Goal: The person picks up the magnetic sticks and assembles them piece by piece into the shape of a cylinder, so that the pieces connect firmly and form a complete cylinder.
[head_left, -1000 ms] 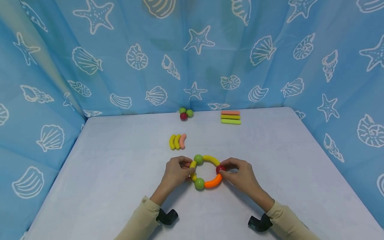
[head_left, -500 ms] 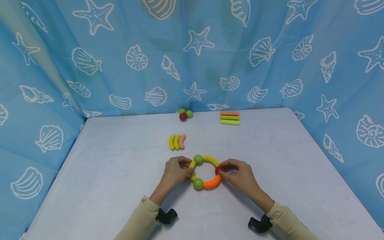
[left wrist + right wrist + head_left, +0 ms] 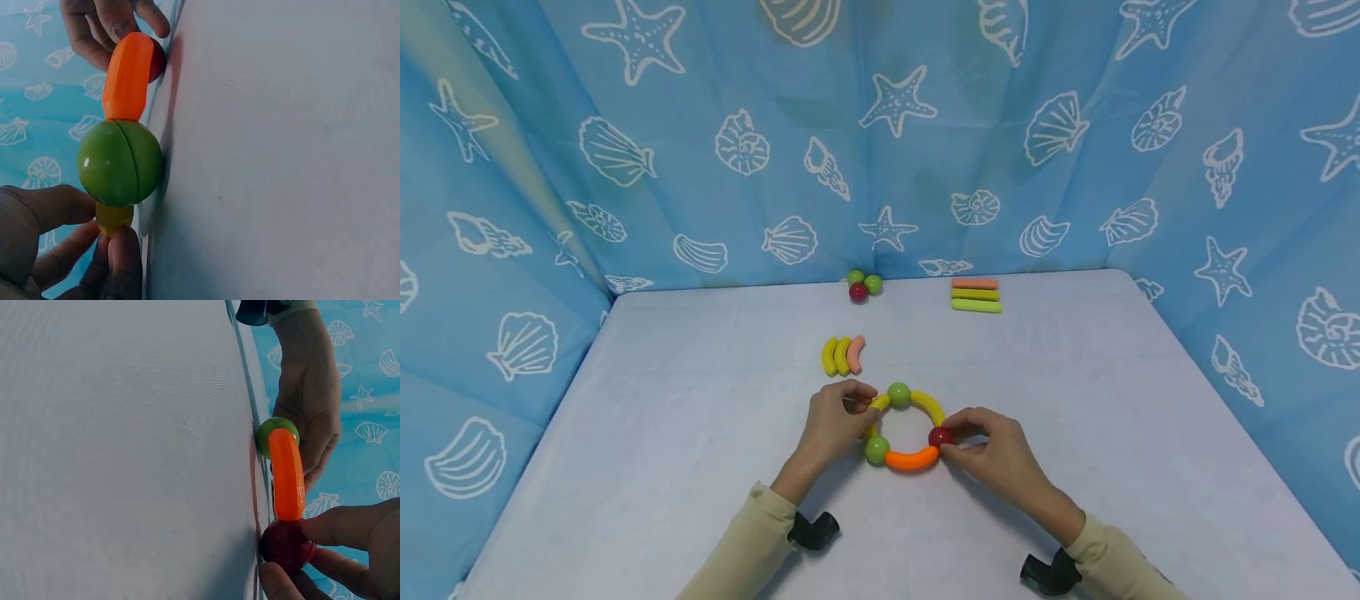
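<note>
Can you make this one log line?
Left hand: pinches yellow piece; right hand: pinches red ball; orange piece: touches red ball

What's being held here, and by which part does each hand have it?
A colourful ring: the left hand pinches the yellow curved piece on its left side, the right hand its red ball.

At the left of the ring of glossy coloured balls and curved bars, the thumb of the left hand covers part of a yellow curved bar. At the ring's right, fingertips of the right hand hide the edge of a dark red ball. In the left wrist view, the ring's far green ball is hidden. Below the ring, the head view's bottom edge cuts off both beige cloth sleeves. The ring's joints are too small to read.
</note>
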Demonstrator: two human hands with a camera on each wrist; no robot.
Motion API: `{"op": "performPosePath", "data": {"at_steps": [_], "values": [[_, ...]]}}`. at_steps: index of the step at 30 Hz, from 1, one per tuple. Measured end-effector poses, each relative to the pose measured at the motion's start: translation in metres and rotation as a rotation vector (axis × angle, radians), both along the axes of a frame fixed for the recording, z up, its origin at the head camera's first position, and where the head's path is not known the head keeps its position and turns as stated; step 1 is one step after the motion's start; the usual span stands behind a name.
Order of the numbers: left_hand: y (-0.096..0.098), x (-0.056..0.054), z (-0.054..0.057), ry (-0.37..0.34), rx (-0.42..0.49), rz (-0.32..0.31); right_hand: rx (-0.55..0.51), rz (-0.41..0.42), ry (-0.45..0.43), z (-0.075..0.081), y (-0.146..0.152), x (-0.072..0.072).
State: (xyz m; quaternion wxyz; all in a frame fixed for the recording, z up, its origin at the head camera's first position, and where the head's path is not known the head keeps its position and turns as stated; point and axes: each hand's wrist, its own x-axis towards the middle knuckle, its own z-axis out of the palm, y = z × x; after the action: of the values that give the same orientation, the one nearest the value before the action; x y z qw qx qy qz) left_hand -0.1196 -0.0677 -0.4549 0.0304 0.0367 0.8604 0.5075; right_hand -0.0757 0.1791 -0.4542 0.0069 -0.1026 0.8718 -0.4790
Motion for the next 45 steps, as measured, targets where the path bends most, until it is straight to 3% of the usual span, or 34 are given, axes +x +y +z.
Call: {"op": "performPosePath", "data": {"at_steps": [6, 14, 24, 29, 34, 38, 45], "values": [[-0.002, -0.001, 0.001, 0.006, 0.002, -0.028, 0.025, 0.001, 0.029, 0.000, -0.001, 0.002], [-0.007, 0.005, 0.006, -0.059, -0.011, -0.067, 0.013, 0.010, 0.050, -0.001, -0.001, 0.002], [-0.011, 0.009, 0.005, -0.040, -0.005, -0.056, 0.006, 0.007, 0.013, -0.002, -0.004, 0.003], [-0.017, 0.017, 0.009, -0.008, -0.018, -0.050, 0.010, 0.006, 0.026, -0.002, -0.005, 0.002], [-0.022, 0.029, 0.011, 0.032, -0.018, -0.136, -0.008, 0.006, 0.060, -0.001, -0.005, 0.002], [-0.022, 0.036, 0.009, 0.064, -0.073, -0.189, -0.028, 0.014, 0.083, -0.002, -0.006, 0.002], [-0.020, 0.041, 0.008, 0.162, -0.184, -0.206, -0.030, 0.020, 0.080, -0.004, -0.007, 0.002]]}}
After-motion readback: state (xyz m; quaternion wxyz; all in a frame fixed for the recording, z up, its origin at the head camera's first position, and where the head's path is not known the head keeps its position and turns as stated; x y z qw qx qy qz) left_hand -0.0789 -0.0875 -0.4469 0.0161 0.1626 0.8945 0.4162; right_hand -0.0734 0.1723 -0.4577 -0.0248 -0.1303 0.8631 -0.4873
